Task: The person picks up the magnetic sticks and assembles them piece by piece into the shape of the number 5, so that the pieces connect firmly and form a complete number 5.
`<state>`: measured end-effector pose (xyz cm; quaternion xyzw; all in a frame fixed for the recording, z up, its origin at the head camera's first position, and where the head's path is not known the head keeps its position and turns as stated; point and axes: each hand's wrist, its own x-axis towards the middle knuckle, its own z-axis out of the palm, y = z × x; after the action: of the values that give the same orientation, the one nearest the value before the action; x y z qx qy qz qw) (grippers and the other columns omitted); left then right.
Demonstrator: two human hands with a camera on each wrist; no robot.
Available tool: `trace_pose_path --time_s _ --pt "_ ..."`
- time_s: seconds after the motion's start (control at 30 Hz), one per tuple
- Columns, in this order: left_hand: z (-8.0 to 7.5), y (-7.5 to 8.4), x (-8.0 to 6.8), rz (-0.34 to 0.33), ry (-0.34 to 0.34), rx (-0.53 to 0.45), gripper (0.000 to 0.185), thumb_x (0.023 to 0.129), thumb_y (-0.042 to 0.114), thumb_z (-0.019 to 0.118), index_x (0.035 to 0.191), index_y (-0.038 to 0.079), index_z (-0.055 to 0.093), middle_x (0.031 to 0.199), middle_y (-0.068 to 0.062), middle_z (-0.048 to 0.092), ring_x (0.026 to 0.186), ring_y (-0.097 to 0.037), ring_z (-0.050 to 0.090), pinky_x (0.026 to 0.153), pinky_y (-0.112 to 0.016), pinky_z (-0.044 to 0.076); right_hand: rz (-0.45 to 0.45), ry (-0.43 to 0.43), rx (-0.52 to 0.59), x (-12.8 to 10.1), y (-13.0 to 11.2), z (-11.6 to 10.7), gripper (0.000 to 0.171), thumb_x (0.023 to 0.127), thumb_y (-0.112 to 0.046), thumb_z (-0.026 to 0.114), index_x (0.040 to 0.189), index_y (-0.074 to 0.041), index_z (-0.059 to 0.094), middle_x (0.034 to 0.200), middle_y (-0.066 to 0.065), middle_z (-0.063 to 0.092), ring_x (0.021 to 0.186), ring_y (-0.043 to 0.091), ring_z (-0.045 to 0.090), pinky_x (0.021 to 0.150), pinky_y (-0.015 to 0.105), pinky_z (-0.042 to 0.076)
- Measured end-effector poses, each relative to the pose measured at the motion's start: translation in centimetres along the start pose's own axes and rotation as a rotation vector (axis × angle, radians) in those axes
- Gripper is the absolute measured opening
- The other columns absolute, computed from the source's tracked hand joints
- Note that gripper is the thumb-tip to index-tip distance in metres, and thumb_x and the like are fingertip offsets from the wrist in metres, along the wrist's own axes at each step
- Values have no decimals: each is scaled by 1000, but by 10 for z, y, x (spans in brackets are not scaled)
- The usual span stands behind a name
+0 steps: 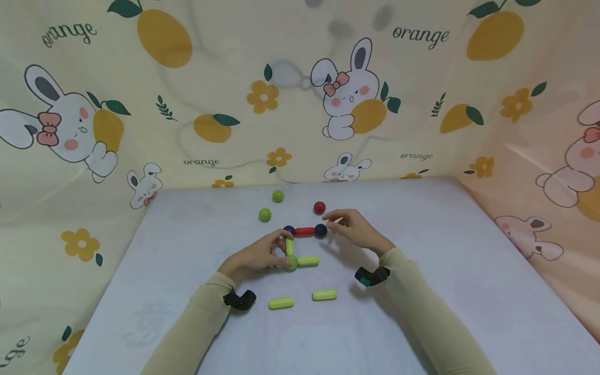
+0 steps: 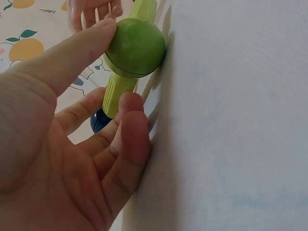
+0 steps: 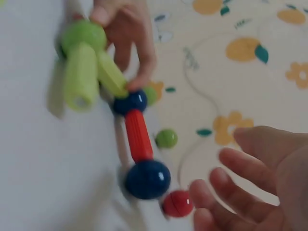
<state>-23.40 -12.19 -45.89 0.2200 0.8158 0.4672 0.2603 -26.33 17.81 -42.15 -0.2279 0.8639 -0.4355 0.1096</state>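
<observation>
1. Magnetic rod-and-ball frame is sitting near the middle of the tabletop, a bit toward the far edge: a red rod is joining two dark blue balls, and a lime rod is running from the left blue ball down to a green ball, with another lime rod sticking out to the right of that.
2. Left hand is gripping the frame at the green ball corner. In the left wrist view the thumb is pressing on the green ball and the fingers are curling in under the lime rod, so it's clamped on.
3. Right hand is hovering just beside the right blue ball, fingers apart and relaxed (the right wrist view is blurry, but the fingers look spread and are holding nothing).
4. Two loose lime rods are lying toward the near edge, side by side but apart.
5. Two loose green balls and a red ball are sitting closer to the far edge, just behind the frame.
6. Rabbit-and-orange cloth is hanging all around the tabletop's far and side edges.
</observation>
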Motion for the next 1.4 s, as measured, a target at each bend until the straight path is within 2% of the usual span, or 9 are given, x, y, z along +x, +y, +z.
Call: trace_pose_path --time_s 0.1,0.23,0.43,0.57,0.7,0.87,1.03,1.23,1.4 --pt "0 -1 0 -5 2 -4 61 92 19 76 142 12 43 116 -12 55 59 -9 47 57 -22 43 19 81 17 15 5 -9 37 103 -19 59 134 0 61 131 25 63 100 37 67 81 33 53" --pt "2 -2 -1 1 1 -4 61 91 17 76 142 10 43 116 -13 55 59 -10 47 56 -22 44 65 151 -20 37 16 -11 41 102 -19 60 141 -5 56 141 24 57 116 40 62 94 44 54" --pt "2 2 -1 9 1 3 60 91 17 76 142 11 43 115 -12 55 59 -11 48 56 -23 44 147 53 -91 62 25 -4 51 102 -20 56 151 -13 46 154 22 43 137 42 45 112 59 38" --pt "2 2 0 1 -2 -3 60 91 18 76 142 13 43 115 -10 55 60 -11 49 57 -23 45 169 10 -127 71 28 1 45 103 -15 56 147 -8 50 148 22 50 132 40 50 113 55 40" --pt "2 0 1 0 4 -7 60 91 18 76 141 13 44 116 -10 55 60 -11 49 56 -23 45 162 48 -148 72 35 2 36 101 -10 59 137 -4 58 135 22 61 121 37 59 107 48 47" --pt "1 0 1 -2 -1 -4 61 91 18 76 142 13 43 116 -11 55 60 -11 49 56 -23 45 161 112 -96 59 40 -4 33 99 -11 63 132 -5 60 131 20 63 117 36 62 104 47 51" --pt "1 1 0 -1 -6 -5 61 91 17 76 142 11 43 116 -12 55 60 -10 49 56 -23 45 114 133 1 34 30 -12 34 99 -13 65 131 -4 58 128 22 62 114 35 65 101 45 54" --pt "2 -1 0 2 -3 -11 61 91 18 76 142 11 43 115 -12 55 60 -11 48 56 -23 44 67 13 129 4 21 -16 32 95 -11 70 123 -4 58 124 19 61 102 25 69 87 27 54" --pt "1 -1 0 -3 1 -4 62 91 19 77 142 12 43 115 -10 55 60 -10 48 57 -23 44 52 -96 135 -16 14 -9 29 92 -10 71 118 -6 58 123 15 61 104 23 66 86 27 53"
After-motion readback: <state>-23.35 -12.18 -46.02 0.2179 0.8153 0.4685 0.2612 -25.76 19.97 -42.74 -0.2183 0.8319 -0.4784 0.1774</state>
